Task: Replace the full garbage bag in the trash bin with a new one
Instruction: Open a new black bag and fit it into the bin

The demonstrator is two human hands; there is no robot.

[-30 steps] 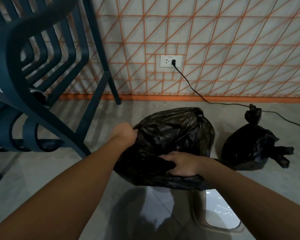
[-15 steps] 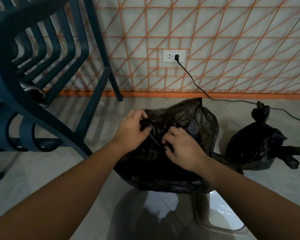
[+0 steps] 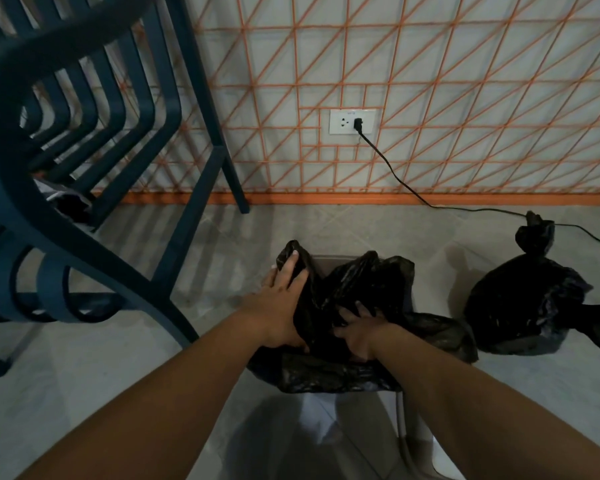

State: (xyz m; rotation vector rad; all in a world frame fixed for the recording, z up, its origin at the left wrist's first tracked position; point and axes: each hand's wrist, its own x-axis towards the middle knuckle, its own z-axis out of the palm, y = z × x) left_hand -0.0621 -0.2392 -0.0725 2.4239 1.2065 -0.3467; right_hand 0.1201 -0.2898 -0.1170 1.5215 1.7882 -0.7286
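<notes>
A new black garbage bag (image 3: 364, 289) lies crumpled over the mouth of the trash bin (image 3: 329, 262), whose brownish far rim shows behind it. My left hand (image 3: 284, 289) grips the bag's left edge, fingers curled over a raised fold. My right hand (image 3: 357, 329) presses down into the bag's middle, fingers spread and partly buried in plastic. The full garbage bag (image 3: 530, 299), black and knotted at the top, sits on the floor to the right, apart from the bin. The bin's body is mostly hidden by the bag and my arms.
A dark blue slatted chair (image 3: 84, 150) stands close on the left, one leg near the bin. A black cable (image 3: 395, 171) runs from the wall socket (image 3: 352, 121) along the floor behind the full bag. A pale lid (image 3: 420, 448) lies below the bin.
The bag, held puffed up above the bin earlier, is now pushed down into it. My left hand moved to the bag's left edge; my right hand sank into its middle.
</notes>
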